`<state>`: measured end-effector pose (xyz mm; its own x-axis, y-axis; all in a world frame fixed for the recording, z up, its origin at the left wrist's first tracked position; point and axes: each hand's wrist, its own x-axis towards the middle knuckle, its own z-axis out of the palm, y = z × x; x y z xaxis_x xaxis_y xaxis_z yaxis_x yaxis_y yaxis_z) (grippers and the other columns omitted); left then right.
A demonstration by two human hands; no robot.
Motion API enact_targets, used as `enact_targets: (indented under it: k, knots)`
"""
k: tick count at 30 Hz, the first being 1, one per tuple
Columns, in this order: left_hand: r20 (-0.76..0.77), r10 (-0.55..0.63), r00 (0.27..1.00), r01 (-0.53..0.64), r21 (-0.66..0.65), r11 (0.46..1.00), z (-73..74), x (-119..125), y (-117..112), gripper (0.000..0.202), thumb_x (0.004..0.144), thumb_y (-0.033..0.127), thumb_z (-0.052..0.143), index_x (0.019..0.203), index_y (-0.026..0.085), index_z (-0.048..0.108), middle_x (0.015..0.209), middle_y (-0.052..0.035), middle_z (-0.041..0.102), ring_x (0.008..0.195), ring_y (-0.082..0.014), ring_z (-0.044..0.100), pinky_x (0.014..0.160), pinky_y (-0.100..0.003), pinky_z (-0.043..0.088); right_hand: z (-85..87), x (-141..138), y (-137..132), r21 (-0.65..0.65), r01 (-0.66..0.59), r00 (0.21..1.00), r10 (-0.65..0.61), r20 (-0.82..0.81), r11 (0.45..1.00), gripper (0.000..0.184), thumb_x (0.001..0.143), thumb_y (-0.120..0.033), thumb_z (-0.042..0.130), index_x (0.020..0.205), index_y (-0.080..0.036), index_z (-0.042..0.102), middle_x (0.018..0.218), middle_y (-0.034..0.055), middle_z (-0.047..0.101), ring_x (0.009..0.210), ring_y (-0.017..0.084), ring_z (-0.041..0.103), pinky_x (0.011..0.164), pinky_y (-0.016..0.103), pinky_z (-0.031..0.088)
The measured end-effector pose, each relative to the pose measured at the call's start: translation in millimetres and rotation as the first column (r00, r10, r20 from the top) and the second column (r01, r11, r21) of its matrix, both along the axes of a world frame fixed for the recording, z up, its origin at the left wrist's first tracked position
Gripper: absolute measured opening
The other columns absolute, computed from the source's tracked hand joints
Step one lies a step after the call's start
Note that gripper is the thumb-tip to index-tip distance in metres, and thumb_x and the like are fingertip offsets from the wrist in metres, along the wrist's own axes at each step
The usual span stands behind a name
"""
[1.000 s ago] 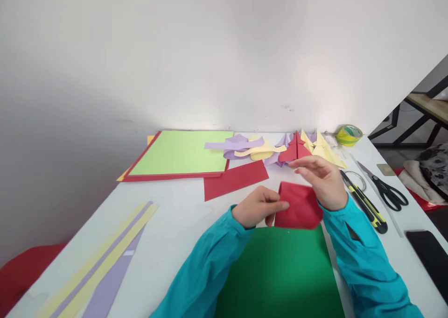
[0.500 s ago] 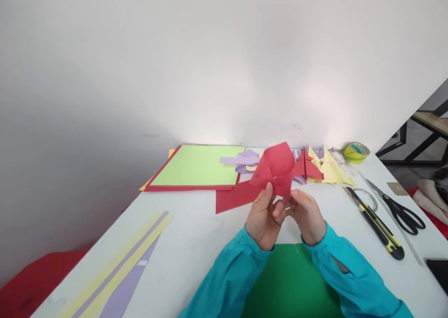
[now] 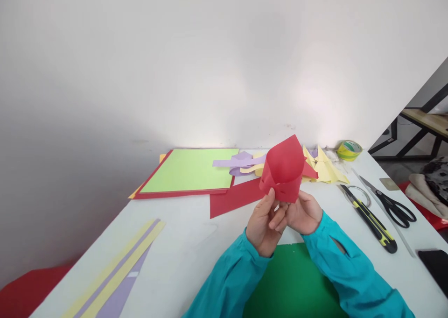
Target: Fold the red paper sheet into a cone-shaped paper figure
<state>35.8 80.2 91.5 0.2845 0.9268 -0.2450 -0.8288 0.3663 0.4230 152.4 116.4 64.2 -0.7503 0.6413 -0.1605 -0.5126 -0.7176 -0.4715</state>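
A piece of red paper [image 3: 284,166], curled into an open loop with its ends overlapping at the front, is held up above the table between both hands. My left hand [image 3: 265,222] pinches its lower left edge, the thumb on the near side. My right hand [image 3: 305,213] grips it from below at the lower right, its fingertips partly hidden behind the paper. Under my forearms lies a green sheet [image 3: 292,280]. Behind the held paper, a flat red strip of paper [image 3: 234,197] rests on the table.
Stacked coloured sheets [image 3: 191,171] lie at the back left, with paper strips [image 3: 122,266] nearer. Purple curled paper [image 3: 241,161] and yellow folded paper [image 3: 327,166] line the wall. At right are a tape roll [image 3: 349,150], a utility knife [image 3: 373,224] and scissors [image 3: 395,208].
The red paper has been turned and tilted, so its loop now shows more openly. My right hand has rotated and moved closer beneath it. The whole view has shifted slightly.
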Motion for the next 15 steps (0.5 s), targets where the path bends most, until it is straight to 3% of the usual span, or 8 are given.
enact_targets:
  k: [4,7,15]
  knots:
    - [0.050,-0.045,0.998,0.047,-0.030,0.998,0.0,-1.6,-0.2,0.021,0.093,0.029,0.049,0.084,0.013,0.061,0.073,0.0014,0.065,0.029,0.0019,0.022,0.030,-0.011,0.027,-4.2,2.5,1.5,-0.185,0.207,0.976,-0.216,-0.032,0.961,0.032,0.094,-0.031,0.037,0.090,-0.012,0.063,0.068,0.0031,0.070,0.075,0.015,0.068,0.077,0.032,0.052]
    - [0.180,-0.108,0.978,0.115,-0.026,0.993,-1.1,-3.0,-2.0,0.028,0.098,0.027,0.036,0.096,0.017,0.063,0.086,-0.0009,0.071,0.027,0.0020,0.021,0.029,-0.010,0.027,-4.5,3.6,2.7,-0.223,0.308,0.944,-0.325,-0.047,0.925,0.027,0.095,-0.023,0.037,0.100,-0.012,0.061,0.083,0.0021,0.073,0.075,0.006,0.067,0.073,0.016,0.051]
    - [0.346,-0.100,0.933,0.113,-0.017,0.993,-9.0,-4.5,-4.1,0.041,0.101,0.027,0.023,0.110,0.025,0.063,0.109,-0.0029,0.069,0.028,0.0037,0.030,0.033,-0.008,0.033,-2.1,6.4,3.5,-0.248,0.364,0.921,-0.386,-0.046,0.898,0.022,0.094,-0.019,0.043,0.108,-0.012,0.059,0.087,0.0017,0.073,0.084,0.005,0.067,0.075,0.013,0.052]
